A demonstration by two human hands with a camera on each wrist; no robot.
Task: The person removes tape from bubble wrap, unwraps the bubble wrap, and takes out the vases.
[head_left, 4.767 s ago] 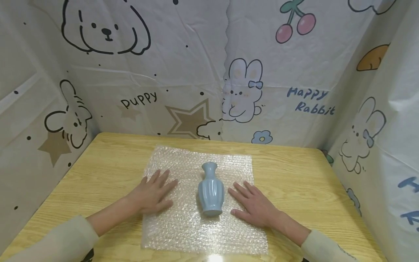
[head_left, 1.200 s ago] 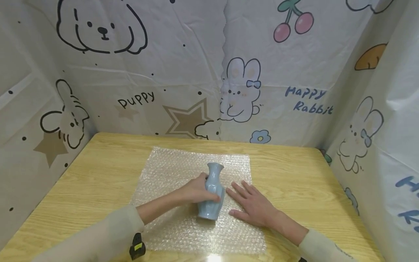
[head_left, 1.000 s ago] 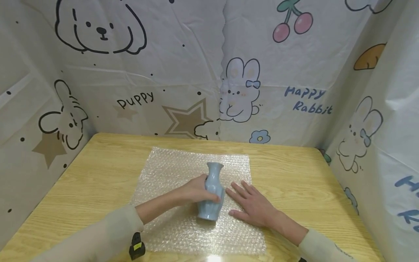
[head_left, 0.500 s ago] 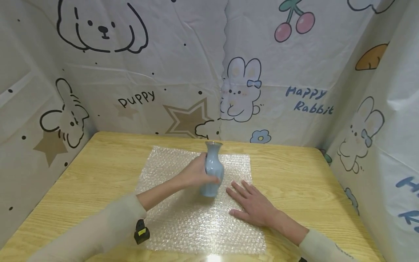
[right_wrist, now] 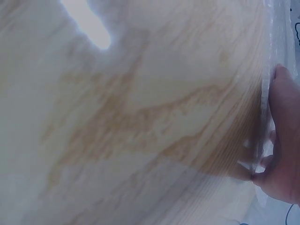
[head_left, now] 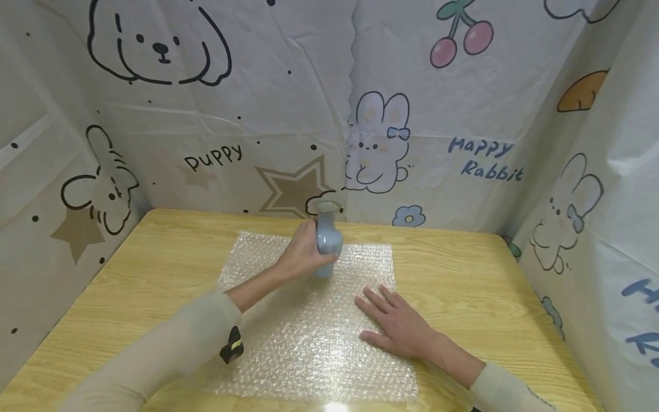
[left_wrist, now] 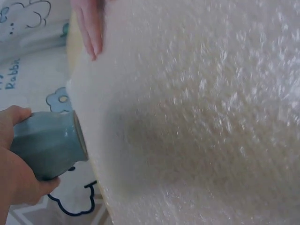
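Observation:
A light blue glazed vase [head_left: 329, 243] with a flared mouth is held upright above the far part of the bubble wrap sheet [head_left: 309, 349]. My left hand [head_left: 300, 249] grips it round the body, thumb across the near side. In the left wrist view the vase [left_wrist: 49, 143] shows its base, apart from the sheet, with a soft shadow beneath. My right hand [head_left: 399, 323] lies flat with fingers spread on the right side of the bubble wrap. The right wrist view shows that hand [right_wrist: 283, 140] at the sheet's edge.
The bubble wrap lies flat on a yellow wood-grain table [head_left: 463, 286]. A white cloth printed with cartoon animals [head_left: 247, 86] stands as a wall behind the table and on both sides. A small black device [head_left: 231, 346] hangs under my left sleeve.
My left hand has taken hold of the vase lying on the bubble wrap, raised it upright and carried it up and away toward the back. My right hand stays on the sheet.

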